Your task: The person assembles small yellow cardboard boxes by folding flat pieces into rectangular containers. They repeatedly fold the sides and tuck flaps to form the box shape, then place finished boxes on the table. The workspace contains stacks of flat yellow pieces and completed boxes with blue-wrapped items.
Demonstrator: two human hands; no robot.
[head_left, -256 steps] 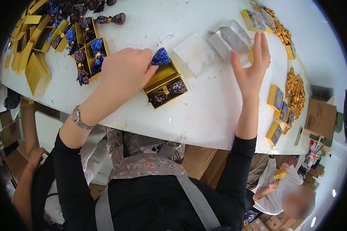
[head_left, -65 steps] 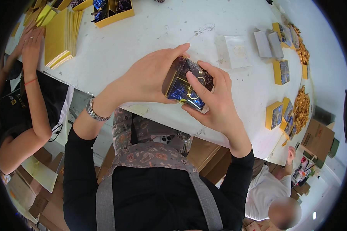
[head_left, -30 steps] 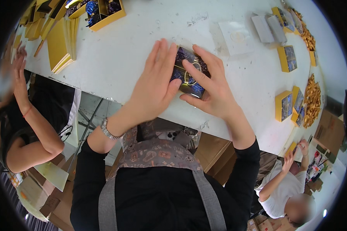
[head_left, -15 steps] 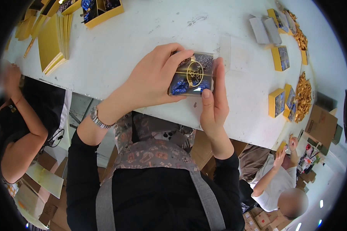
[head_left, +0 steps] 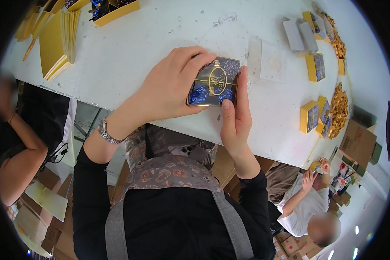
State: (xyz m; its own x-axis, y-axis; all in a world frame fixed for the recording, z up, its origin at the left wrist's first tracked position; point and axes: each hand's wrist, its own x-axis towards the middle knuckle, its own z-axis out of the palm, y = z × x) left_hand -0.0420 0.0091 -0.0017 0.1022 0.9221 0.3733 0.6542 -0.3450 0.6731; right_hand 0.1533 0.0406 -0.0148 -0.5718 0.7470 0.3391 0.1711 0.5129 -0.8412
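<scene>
Clear-lidded rectangular box of blue and dark patterned pieces [head_left: 214,82] is held near the front edge of the white worktop [head_left: 130,52]. The left hand [head_left: 171,82], half curled, grips its left side; the right hand [head_left: 237,121], thumb parted from straight fingers, clasps its right.

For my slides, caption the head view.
Left hand and right hand hold a clear-topped rectangular box of blue and dark bundles at a white table.
</scene>
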